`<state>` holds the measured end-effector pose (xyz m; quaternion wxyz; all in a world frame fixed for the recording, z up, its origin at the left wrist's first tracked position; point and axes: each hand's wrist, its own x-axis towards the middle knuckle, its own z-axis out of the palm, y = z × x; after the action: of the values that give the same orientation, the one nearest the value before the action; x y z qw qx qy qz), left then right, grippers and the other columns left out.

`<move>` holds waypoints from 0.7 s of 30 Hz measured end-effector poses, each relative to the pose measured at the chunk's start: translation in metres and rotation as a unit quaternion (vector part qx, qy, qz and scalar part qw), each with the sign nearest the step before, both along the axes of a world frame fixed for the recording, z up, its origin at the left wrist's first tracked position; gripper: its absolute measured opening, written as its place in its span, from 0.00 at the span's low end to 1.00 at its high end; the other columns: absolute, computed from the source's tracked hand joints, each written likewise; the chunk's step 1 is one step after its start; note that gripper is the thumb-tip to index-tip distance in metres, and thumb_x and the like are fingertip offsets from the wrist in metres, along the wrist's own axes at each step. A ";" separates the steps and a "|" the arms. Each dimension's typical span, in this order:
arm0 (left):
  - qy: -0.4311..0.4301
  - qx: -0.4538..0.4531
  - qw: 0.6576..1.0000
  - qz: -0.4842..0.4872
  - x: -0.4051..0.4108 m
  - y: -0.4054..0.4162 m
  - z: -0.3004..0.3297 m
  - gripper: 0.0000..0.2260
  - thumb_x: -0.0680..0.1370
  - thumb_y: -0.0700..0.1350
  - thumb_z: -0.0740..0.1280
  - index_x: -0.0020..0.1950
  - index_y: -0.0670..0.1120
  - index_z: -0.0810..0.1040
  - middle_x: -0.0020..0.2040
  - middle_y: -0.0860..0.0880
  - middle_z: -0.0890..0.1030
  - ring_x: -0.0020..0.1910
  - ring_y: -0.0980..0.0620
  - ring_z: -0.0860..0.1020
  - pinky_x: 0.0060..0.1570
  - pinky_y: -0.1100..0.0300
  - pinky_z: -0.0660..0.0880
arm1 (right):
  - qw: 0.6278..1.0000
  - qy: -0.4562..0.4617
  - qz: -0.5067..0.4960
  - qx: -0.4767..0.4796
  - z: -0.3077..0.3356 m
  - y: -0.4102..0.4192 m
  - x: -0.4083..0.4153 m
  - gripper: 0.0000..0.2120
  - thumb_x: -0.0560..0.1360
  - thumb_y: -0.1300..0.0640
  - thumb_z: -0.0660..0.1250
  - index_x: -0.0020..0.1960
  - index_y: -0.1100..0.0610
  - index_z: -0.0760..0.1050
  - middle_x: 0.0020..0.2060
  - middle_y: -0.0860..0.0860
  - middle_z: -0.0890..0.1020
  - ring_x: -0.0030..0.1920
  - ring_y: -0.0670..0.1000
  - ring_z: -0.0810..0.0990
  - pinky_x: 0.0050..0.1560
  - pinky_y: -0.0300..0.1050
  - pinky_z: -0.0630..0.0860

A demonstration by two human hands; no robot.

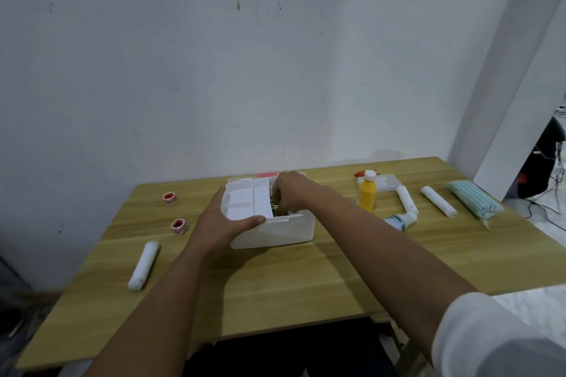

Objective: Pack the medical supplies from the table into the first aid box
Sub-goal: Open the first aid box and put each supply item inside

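Observation:
The white first aid box (284,229) stands open in the middle of the wooden table (275,281). A white divided tray (246,202) rests tilted on its left side. My left hand (223,220) grips the box's left front corner, thumb on the tray edge. My right hand (291,190) reaches into the box's right half with fingers curled over a small green item (274,207); whether they grip it is unclear. Loose supplies lie around: two red tape rolls (169,198) (178,226), a white bandage roll (144,265), a yellow bottle (367,195).
To the right lie another white roll (406,199), a small blue-and-white bottle (398,221), a further white roll (438,201), a pack of teal face masks (473,203), a clear lid (386,183) and a red tube (360,174). The wall is just behind the table.

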<state>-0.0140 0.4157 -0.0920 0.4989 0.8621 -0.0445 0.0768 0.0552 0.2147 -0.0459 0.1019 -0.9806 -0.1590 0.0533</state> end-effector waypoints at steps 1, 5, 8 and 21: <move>0.000 0.001 1.000 0.000 0.000 0.000 0.001 0.45 0.65 0.59 0.81 0.78 0.57 0.63 0.65 0.58 0.70 0.61 0.54 0.68 0.41 0.65 0.69 | 1.000 0.004 0.002 0.007 0.002 -0.001 0.000 0.10 0.67 0.57 0.81 0.43 0.55 0.82 0.42 0.52 0.87 0.41 0.53 0.86 0.41 0.45 0.81; -0.001 -0.001 1.000 -0.010 0.002 0.001 0.001 0.44 0.64 0.61 0.81 0.76 0.58 0.65 0.65 0.59 0.71 0.61 0.54 0.70 0.42 0.64 0.71 | 0.992 -0.003 -0.006 0.126 0.030 -0.022 0.000 0.13 0.68 0.58 0.82 0.51 0.58 0.85 0.44 0.52 0.86 0.41 0.53 0.87 0.42 0.46 0.86; -0.002 -0.011 1.000 -0.011 0.004 -0.001 0.001 0.43 0.64 0.60 0.82 0.75 0.58 0.67 0.64 0.59 0.73 0.60 0.54 0.72 0.42 0.65 0.70 | 0.967 -0.052 -0.038 0.245 0.064 -0.058 0.000 0.08 0.71 0.63 0.79 0.50 0.60 0.85 0.44 0.55 0.87 0.41 0.54 0.87 0.40 0.49 0.86; -0.021 -0.014 0.999 -0.022 0.021 -0.010 -0.001 0.39 0.63 0.59 0.82 0.69 0.66 0.66 0.58 0.72 0.71 0.57 0.58 0.73 0.43 0.65 0.71 | 0.966 -0.046 -0.251 0.051 0.028 -0.250 0.028 0.14 0.76 0.65 0.67 0.57 0.54 0.85 0.59 0.55 0.84 0.59 0.56 0.81 0.59 0.47 0.77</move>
<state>0.0069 0.4059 -0.0933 0.5114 0.8521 -0.0724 0.0843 0.0829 -0.0352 -0.0183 0.1545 -0.9840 0.0847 -0.0276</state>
